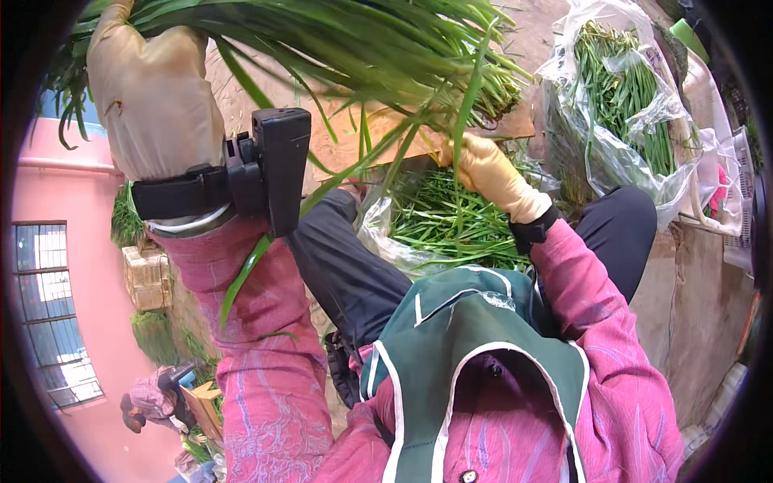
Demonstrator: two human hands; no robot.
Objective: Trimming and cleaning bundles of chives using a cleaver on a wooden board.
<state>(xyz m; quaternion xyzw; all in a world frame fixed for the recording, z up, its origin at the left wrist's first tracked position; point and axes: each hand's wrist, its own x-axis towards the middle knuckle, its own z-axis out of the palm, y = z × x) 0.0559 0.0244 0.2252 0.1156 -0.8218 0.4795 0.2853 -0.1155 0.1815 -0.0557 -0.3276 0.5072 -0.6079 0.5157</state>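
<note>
the left grip [157, 101] is closed round the green bunch [362, 48], seemingly keeping its leaves together, stem ends near the wooden surface's [342, 145] right edge, while the right grip [489, 173] curls by the near edge, contents unclear.

Concrete floor [700, 314]: open clear plastic bag [592, 14] of long-leaved greens [656, 145].
Bag right of right hand's [493, 177] grip; wooden board [515, 125] just beyond it.
</note>
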